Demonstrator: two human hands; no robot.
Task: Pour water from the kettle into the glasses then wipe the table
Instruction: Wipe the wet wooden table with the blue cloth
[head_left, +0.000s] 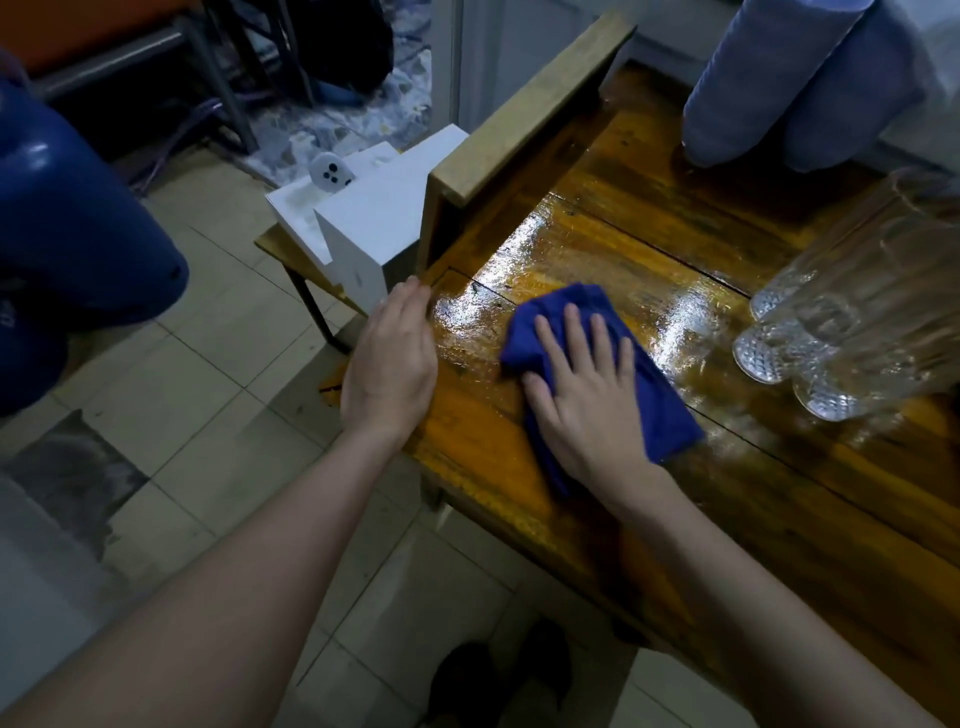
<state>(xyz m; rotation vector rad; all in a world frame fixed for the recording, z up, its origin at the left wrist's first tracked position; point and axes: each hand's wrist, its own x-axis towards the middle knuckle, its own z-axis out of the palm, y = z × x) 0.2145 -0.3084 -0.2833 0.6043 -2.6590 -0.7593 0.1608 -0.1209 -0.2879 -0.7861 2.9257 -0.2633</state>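
Observation:
A dark blue cloth (561, 317) lies on the glossy wooden table (649, 244) near its left edge. My right hand (587, 395) presses flat on the cloth with straight, spread fingers. My left hand (392, 358) rests at the table's left edge, fingers straight and together, holding nothing. Several clear cut-glass tumblers (831, 338) stand together at the right side of the table. The wood around the cloth shines wet. No kettle is in view.
A raised wooden board (524, 109) runs along the table's far left side. White boxes (374, 218) sit on a small stand left of it. A pale blue cloth-covered thing (789, 88) stands at the table's back. A blue drum (67, 234) is on the tiled floor at left.

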